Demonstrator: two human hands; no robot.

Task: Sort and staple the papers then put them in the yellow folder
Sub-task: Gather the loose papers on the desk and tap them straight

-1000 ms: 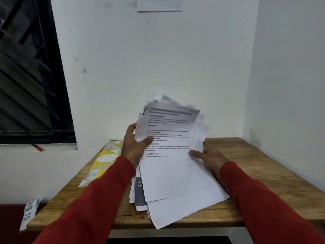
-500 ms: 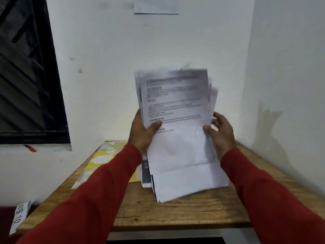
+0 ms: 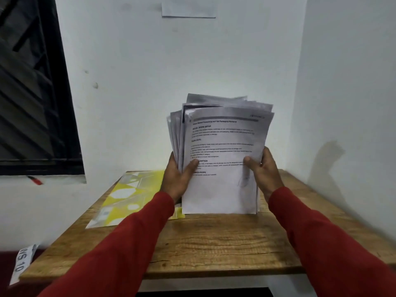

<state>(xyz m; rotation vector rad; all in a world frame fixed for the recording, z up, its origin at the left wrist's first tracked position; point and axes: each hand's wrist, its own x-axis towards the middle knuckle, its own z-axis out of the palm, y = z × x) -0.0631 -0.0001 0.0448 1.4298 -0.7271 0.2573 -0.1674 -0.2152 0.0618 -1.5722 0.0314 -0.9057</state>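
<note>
A thick stack of printed white papers (image 3: 222, 159) stands upright on its lower edge on the wooden table (image 3: 214, 243). My left hand (image 3: 177, 179) grips the stack's left side, thumb across the front sheet. My right hand (image 3: 264, 168) grips the right side, thumb on the front. The upper sheets fan apart unevenly. A yellow folder (image 3: 132, 196) with white shapes lies flat on the table to the left of the stack, its right part hidden behind my left hand. No stapler shows in view.
White walls close in behind and on the right of the table. A dark window (image 3: 32, 93) is at the left. A white label (image 3: 23, 262) hangs off the table's left corner. A sheet (image 3: 188, 7) is stuck on the wall above.
The papers went from lying tilted on the table to being lifted, then set upright on their lower edge. Both hands moved to the stack's sides and the bottom edges are now aligned.
</note>
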